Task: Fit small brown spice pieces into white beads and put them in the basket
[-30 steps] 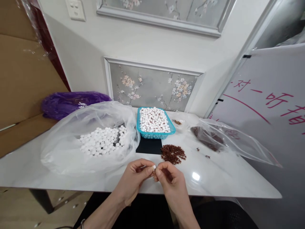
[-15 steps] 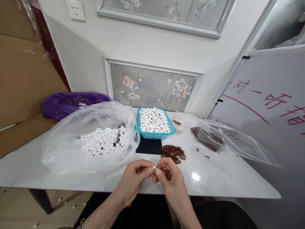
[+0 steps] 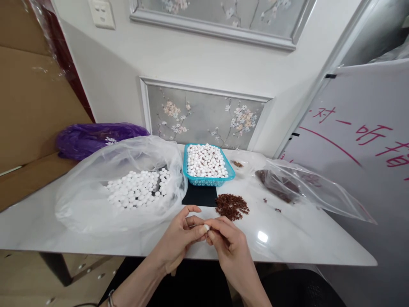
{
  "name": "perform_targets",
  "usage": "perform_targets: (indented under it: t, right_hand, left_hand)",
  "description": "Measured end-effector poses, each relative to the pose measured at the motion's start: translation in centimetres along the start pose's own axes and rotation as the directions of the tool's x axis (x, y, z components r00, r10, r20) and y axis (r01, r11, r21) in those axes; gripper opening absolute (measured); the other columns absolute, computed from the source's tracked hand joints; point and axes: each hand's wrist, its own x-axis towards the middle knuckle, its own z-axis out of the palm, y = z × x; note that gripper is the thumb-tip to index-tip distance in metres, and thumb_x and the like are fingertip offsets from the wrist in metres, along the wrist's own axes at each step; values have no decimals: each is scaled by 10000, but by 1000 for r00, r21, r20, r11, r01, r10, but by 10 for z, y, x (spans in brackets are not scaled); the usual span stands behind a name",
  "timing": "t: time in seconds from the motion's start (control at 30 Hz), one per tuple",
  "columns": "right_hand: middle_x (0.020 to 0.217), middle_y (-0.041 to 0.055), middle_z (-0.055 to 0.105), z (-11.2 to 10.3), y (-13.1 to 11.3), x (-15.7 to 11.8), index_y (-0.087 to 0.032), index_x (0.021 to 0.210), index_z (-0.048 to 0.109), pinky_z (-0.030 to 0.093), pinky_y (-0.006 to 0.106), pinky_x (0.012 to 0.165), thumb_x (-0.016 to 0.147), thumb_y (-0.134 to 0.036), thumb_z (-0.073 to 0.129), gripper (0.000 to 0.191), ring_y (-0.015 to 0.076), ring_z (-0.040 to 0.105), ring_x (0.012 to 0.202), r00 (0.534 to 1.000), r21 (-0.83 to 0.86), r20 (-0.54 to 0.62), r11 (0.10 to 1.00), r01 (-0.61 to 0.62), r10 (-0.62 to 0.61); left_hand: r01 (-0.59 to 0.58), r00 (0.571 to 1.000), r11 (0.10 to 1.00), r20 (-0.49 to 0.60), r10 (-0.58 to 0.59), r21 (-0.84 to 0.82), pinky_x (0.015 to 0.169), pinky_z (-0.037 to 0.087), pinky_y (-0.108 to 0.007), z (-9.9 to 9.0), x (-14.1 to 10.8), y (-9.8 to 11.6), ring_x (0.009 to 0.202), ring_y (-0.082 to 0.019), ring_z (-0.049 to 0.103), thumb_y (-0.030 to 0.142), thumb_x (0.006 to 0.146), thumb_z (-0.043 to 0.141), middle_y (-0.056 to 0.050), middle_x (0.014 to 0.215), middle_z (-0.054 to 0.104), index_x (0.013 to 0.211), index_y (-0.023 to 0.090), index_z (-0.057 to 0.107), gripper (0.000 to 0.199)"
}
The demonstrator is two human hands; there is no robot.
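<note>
Near the table's front edge my left hand (image 3: 182, 236) pinches a small white ball (image 3: 207, 228) between thumb and fingers. My right hand (image 3: 228, 241) meets it there, its fingertips closed against the same ball; anything else between them is too small to tell. Just beyond my right hand lies a pile of small reddish-brown pieces (image 3: 232, 206). A blue basket (image 3: 209, 182) full of white balls stands behind, next to a black mat (image 3: 200, 196). To the left, a clear plastic bag (image 3: 83, 204) lies open with many white balls (image 3: 137, 189) inside.
A purple bag (image 3: 96, 136) lies at the back left beside cardboard (image 3: 35, 102). On the right are a clear bag of brown pieces (image 3: 281, 185) and a whiteboard (image 3: 361, 111). The table's front edge (image 3: 303, 262) runs close to my hands.
My left index finger has lifted off the ball and now stretches out above it. My right fingers have shifted left over the ball, which shows more of its white side.
</note>
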Motion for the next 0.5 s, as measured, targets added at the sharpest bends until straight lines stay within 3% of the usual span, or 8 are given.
perform_targets:
  t: [0.5]
  right_hand:
    - [730,31,598,-7,4,-4,-205,923,713,453,245,592,852,-180,524,203,147,569,653,999,-61,-15,997,52,-53]
  left_hand:
    - [-40,999,992,-3,40,123,687,443,-249,3,-2,-2,662,-117,597,170,671,739,29,706,640,970,200,509,379]
